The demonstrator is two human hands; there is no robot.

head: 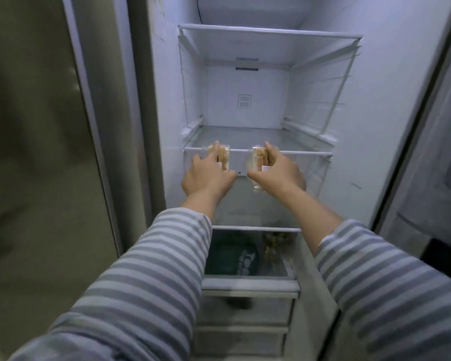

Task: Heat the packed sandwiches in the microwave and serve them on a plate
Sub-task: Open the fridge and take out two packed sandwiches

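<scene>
The open white refrigerator (391,105) fills the view, with a clear glass shelf (258,151) across its middle. At that shelf's front edge, the left hand (206,175) grips one clear-wrapped tan sandwich (225,158) and the right hand (277,170) curls around a second wrapped sandwich (257,162). Both sleeves are grey-and-white striped.
</scene>
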